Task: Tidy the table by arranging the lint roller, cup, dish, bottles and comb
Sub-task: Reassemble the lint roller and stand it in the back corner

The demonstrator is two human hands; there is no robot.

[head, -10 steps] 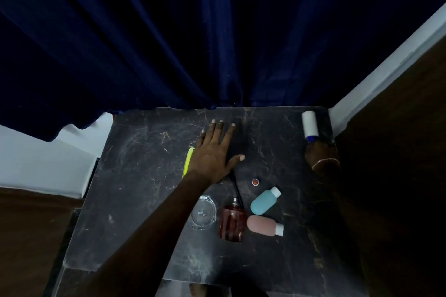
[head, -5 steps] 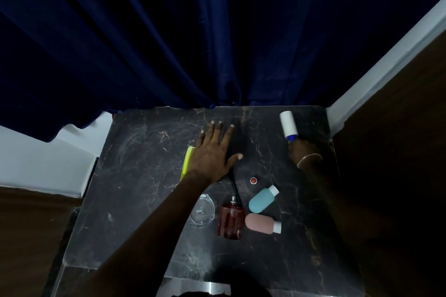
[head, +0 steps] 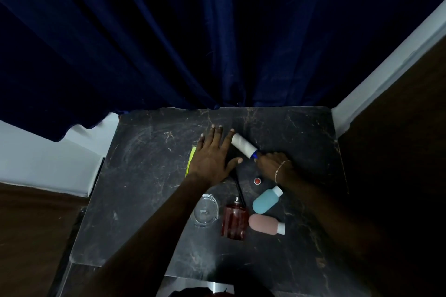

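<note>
My right hand (head: 274, 164) grips the blue handle of the white lint roller (head: 243, 145), whose head points up-left and almost touches my left index finger. My left hand (head: 213, 158) lies flat on the dark table (head: 149, 176), fingers spread, partly over a yellow-green comb (head: 191, 161). Nearer me stand a clear glass dish (head: 205, 211) and an amber pump bottle (head: 234, 222) lying flat. A teal bottle (head: 266, 201) and a pink bottle (head: 265, 224) lie to its right. A small red cap (head: 257, 180) rests below my right hand.
A dark blue curtain (head: 217, 43) hangs along the table's far edge. A white wall ledge (head: 386, 67) runs at the right and a white surface (head: 48, 159) at the left. Brown floor lies beyond both sides.
My right hand has carried the lint roller from the far right corner leftward to the table's middle, beside my left hand. The left hand stays flat in place.
</note>
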